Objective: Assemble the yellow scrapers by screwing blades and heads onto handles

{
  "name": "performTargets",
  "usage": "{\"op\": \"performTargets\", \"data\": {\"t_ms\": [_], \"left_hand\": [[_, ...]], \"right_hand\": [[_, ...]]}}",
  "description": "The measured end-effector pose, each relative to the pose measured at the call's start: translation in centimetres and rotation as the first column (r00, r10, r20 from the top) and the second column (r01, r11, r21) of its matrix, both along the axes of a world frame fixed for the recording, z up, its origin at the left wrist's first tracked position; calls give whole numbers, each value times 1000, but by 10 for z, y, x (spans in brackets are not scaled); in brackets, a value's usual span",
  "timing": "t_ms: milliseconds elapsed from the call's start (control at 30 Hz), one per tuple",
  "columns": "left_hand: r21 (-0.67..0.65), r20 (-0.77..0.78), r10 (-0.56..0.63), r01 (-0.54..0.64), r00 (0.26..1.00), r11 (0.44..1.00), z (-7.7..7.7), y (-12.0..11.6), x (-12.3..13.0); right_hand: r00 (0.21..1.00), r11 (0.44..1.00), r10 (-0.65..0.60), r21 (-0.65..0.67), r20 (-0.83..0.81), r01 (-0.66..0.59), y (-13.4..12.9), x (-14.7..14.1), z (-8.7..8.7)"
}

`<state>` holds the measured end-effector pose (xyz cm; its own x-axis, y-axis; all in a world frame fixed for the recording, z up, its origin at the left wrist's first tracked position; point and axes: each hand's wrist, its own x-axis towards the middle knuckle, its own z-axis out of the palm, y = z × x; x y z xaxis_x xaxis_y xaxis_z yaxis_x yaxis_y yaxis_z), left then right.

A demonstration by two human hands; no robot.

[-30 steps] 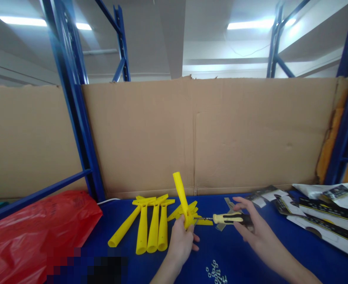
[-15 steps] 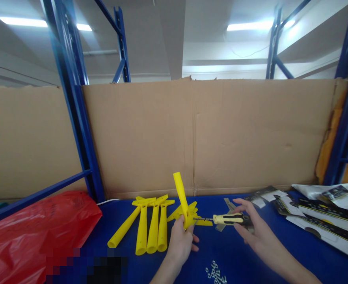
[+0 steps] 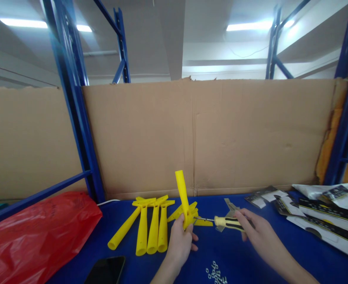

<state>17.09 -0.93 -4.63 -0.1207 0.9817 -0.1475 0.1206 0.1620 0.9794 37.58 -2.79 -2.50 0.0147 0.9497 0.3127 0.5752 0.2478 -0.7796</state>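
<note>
My left hand (image 3: 181, 241) is closed around the head end of a yellow plastic handle (image 3: 182, 191), whose tube points up and slightly left. In my right hand (image 3: 255, 228) is a screwdriver (image 3: 227, 223) with a cream and black grip, lying almost level. Its shaft runs left and the tip meets the head of the handle; the exact contact is too small to make out. Behind the held piece lie several yellow parts (image 3: 203, 223). Left of my left hand, more yellow handles (image 3: 143, 230) lie side by side, their tubes toward me.
Small metal screws and rings (image 3: 215, 273) lie at the front of the blue table (image 3: 244, 264). Flat clear pieces (image 3: 230, 205) rest behind the screwdriver. Black and white packages (image 3: 318, 228) are at right, a red plastic bag (image 3: 40, 232) and a phone (image 3: 105, 270) at left. Cardboard (image 3: 191, 134) stands behind.
The fingers of my right hand, spread around the screwdriver's end before, are now wrapped closer on its grip. The yellow handle has shifted very slightly right. The phone now shows where pixel blocks were.
</note>
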Motion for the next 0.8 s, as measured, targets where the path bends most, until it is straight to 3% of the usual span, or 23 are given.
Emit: {"op": "performTargets", "data": {"t_ms": [200,367,500,700,800], "left_hand": [[-13,-1,32,-32,999,999,-3,3,-1],[-11,-14,19,-19,1000,1000,-3,3,-2],[0,-20,6,-6,1000,1000,0,2,-2],[-9,4,30,-30,1000,999,3,-1,0],[9,26,38,-38,999,999,5,-2,0]], "right_hand": [[994,987,100,129,-43,-94,0,-3,-6],[984,985,134,92,119,-145,-3,-1,2],[984,988,122,78,133,-133,-5,-2,5],[988,988,146,53,42,-148,-7,-5,6],[981,987,148,-38,-126,-153,-3,-6,2]]}}
